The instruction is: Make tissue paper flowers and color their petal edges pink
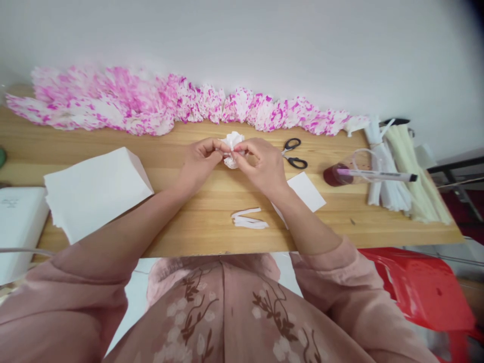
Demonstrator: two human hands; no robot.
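Above the middle of the wooden table, a small piece of bunched white tissue paper (234, 137) is held between both hands, fanned out above and below the fingers. My left hand (198, 160) pinches it at its narrow middle from the left. From the other side, my right hand (264, 164) grips the same middle with thumb and forefinger. Whether a strip is wound there is hidden by the fingertips. Black-handled scissors (297, 162) lie just right of my right hand. Thin white strips (251, 224) rest below the hands, and flat white paper (308, 191) is partly under my right forearm.
Pink-spotted white crumpled paper (260, 111) lines the wall. A white paper stack (98, 186) and a white box (18, 217) are left. Rightward are a cup of dark red liquid (333, 176), a marker (385, 175), white strip bundles (389, 189), cream ones (416, 181) and a red stool (419, 287).
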